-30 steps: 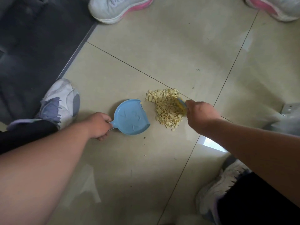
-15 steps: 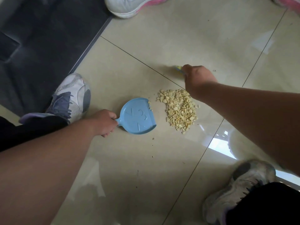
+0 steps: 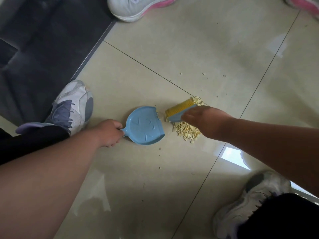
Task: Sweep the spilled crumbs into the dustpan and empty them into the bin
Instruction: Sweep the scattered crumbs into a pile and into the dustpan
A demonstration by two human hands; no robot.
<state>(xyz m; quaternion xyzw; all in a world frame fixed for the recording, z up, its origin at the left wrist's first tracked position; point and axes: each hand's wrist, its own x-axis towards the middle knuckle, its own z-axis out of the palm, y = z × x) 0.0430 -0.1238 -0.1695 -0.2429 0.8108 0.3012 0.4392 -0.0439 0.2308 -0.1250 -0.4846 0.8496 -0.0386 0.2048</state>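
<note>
Risk: the small light-blue plastic dustpan point(image 3: 144, 125) lies mouth toward the heap of pale yellow crumbs point(image 3: 187, 131) at frame centre, apart from it. If the lip lifts off the glossy beige tile floor point(image 3: 207, 49), crumbs would likely slide under; a hard stroke could scatter more strays like those already in the upper right. No bin in view.

Left hand point(image 3: 108, 132) curled tight round the dustpan's handle. Right hand point(image 3: 205, 120) closed over the blue-backed, yellow-bristled brush point(image 3: 179, 108), bristles at the heap's upper edge, forearm reaching in from the right.

Worn sneakers point(image 3: 72, 107), pink-soled shoe point(image 3: 138, 6), dark mat point(image 3: 43, 40)
</note>
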